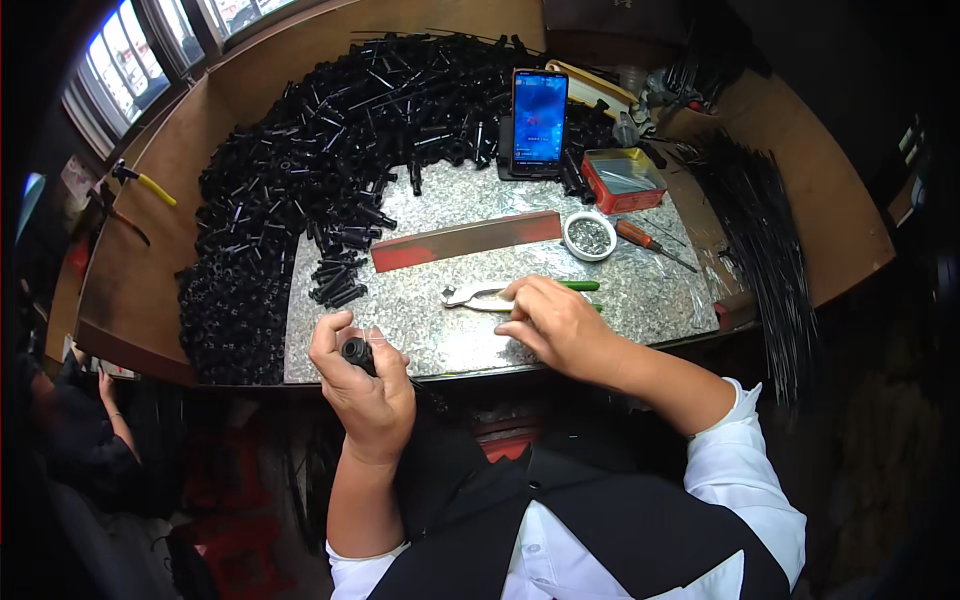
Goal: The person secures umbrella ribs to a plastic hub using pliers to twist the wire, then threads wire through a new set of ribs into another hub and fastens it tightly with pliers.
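Observation:
My left hand (pixel 372 395) is raised over the front edge of the stone slab, its fingers closed round a short black tube-shaped part (pixel 355 350). A ring-like open end of that part faces up between finger and thumb; a thin clear strip or thread seems to show beside it. My right hand (pixel 548 322) lies over the green-handled pliers (pixel 472 296), fingers curled on the handles. The metal jaws of the pliers stick out to the left on the slab, and one green handle shows behind my knuckles.
Black tubular parts (pixel 320 150) are heaped left and back. A red-marked metal bar (pixel 465 240), a white bowl of small metal pieces (pixel 589 237), a screwdriver (pixel 640 237), a red tin (pixel 622 180) and a propped phone (pixel 539 120) stand beyond. Long black strips (pixel 760 240) hang over the right edge.

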A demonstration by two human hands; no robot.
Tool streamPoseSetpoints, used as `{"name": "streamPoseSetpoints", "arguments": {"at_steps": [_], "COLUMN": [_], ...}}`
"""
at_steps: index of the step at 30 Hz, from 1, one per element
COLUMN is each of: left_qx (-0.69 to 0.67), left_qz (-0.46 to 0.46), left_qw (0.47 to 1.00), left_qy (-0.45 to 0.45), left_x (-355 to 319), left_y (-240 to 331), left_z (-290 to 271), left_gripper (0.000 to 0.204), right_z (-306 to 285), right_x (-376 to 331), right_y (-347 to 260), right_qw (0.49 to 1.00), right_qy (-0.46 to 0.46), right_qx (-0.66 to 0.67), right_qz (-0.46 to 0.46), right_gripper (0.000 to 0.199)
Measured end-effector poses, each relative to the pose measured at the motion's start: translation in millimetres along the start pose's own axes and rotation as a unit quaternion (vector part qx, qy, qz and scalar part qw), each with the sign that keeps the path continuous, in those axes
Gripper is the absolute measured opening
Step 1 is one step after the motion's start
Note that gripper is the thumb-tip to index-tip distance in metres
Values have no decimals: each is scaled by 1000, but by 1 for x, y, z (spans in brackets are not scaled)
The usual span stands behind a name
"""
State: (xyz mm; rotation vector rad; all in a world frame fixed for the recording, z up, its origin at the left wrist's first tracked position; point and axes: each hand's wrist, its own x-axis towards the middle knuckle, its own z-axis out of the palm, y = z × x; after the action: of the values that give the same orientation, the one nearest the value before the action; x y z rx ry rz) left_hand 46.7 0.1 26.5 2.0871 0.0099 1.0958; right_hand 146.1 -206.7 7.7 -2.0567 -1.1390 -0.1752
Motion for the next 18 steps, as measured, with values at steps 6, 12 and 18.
{"name": "streamPoseSetpoints", "arguments": {"at_steps": [6, 12, 18], "left_qx": [-241, -324, -281], "left_qz": [-141, -194, -186], "left_qw": [960, 920, 936], "left_qy": [14, -105, -99], "left_x": [3, -4, -7], "left_y": [9, -4, 0], "left_z": [-1, -2, -5], "left_gripper": [20, 9, 12], "right_z": [-9, -8, -7], "right_x": [-14, -11, -9], "right_y": [24, 32, 34], "right_qw": [970, 965, 952], "right_qy": [-51, -72, -125], "right_qx": [-237, -252, -279], "right_qz": [-5, 0, 30], "right_gripper": [31, 32, 31]}}
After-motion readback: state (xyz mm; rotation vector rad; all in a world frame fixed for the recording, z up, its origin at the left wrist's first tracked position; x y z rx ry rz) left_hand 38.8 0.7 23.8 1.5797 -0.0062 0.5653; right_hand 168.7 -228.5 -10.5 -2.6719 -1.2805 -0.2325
